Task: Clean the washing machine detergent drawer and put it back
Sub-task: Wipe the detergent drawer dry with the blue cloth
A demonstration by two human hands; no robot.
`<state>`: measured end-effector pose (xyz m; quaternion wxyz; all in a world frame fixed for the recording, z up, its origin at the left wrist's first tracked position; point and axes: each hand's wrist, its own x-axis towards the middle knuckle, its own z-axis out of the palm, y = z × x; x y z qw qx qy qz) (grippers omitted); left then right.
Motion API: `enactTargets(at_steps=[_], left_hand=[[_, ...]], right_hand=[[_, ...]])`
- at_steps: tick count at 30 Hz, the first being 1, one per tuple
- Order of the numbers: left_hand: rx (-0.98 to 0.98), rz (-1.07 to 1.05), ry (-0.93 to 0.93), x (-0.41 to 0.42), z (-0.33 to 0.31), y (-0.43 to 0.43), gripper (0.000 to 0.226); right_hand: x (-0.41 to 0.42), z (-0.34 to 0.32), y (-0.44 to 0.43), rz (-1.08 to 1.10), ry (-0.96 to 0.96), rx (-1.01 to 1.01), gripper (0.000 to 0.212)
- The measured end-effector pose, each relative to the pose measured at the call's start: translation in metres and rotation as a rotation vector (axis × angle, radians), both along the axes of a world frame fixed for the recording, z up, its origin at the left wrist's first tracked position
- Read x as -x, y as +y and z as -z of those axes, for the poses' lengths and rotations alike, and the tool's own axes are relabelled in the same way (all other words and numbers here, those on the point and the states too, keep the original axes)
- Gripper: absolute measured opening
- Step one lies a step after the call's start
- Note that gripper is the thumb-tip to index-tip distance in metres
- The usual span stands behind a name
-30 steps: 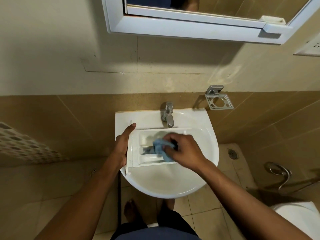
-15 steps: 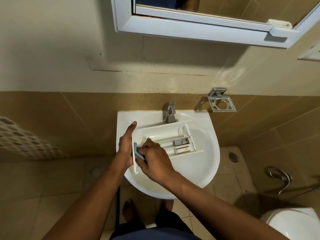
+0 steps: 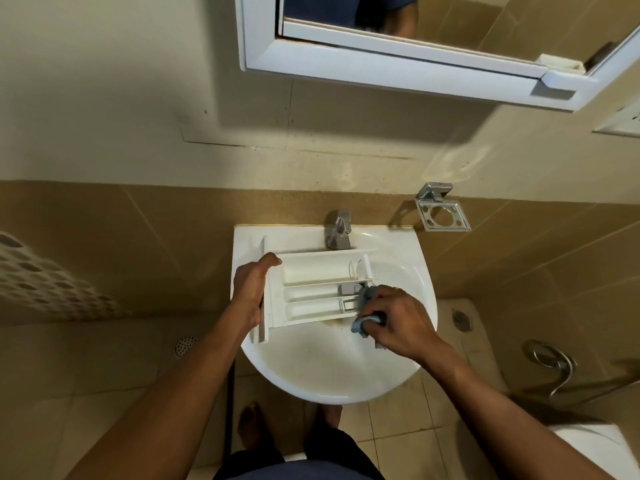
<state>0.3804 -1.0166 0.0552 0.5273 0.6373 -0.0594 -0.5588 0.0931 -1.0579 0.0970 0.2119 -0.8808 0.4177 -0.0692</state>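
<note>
1. So, the detergent drawer (image 3: 311, 289) is lying across the sink (image 3: 332, 372), in the back half of the basin just in front of the tap (image 3: 338, 233), with its compartments facing up.
2. Its long axis runs side to side. The front panel points at the sink's left edge, and the back end with the grey insert (image 3: 349, 289) points at the right edge.
3. The left hand (image 3: 251, 289) grips the front-panel end with the thumb hooked over the top. The other fingers are hidden behind the panel. I reckon that's just to stop it sliding while it gets scrubbed.
4. The right hand (image 3: 398, 323) has its fingers curled round a blue cloth (image 3: 363, 322), pushed against the drawer's back right corner by the small compartments. That's probably where the gunk collects.
5. Doing this over the sink makes sense, since drips land in the basin. I'd say the cleaning is only partway done, and I can't see the machine from here.
</note>
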Motion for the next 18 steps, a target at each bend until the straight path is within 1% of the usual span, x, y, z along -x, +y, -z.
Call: enactTargets(at_steps=[2,3,5,8,10,12,14,15,17,18], left_hand=[[0.003,0.009,0.003,0.004,-0.001,-0.002,0.025],[0.005,0.012,0.006,0.005,-0.001,-0.003,0.027],[0.004,0.027,0.010,0.009,-0.002,-0.003,0.035],[0.006,0.034,-0.005,0.011,-0.005,-0.001,0.042],[0.004,0.029,-0.013,0.009,-0.006,0.003,0.050],[0.008,0.016,-0.024,0.003,-0.003,0.008,0.058],[0.003,0.008,-0.028,0.000,-0.001,0.013,0.052],[0.008,0.009,-0.021,-0.002,-0.001,0.013,0.046],[0.020,0.024,-0.008,0.001,-0.006,0.014,0.035],[0.026,0.036,-0.008,0.003,-0.008,0.013,0.034]], right_hand=[[-0.012,-0.005,0.000,0.087,-0.048,0.033,0.015],[-0.022,-0.007,0.003,0.089,-0.093,0.056,0.017],[-0.042,-0.008,0.012,0.020,-0.140,0.069,0.027],[-0.045,-0.002,0.020,-0.132,-0.083,0.068,0.030],[-0.028,0.001,0.010,-0.123,-0.023,0.050,0.029],[-0.008,-0.002,-0.005,-0.049,0.056,0.023,0.028],[0.005,-0.009,-0.022,0.035,0.103,-0.002,0.022],[0.007,-0.015,-0.031,0.079,0.092,0.002,0.020],[-0.002,-0.029,-0.047,0.175,-0.002,0.062,0.021],[-0.009,-0.034,-0.054,0.210,-0.057,0.104,0.024]])
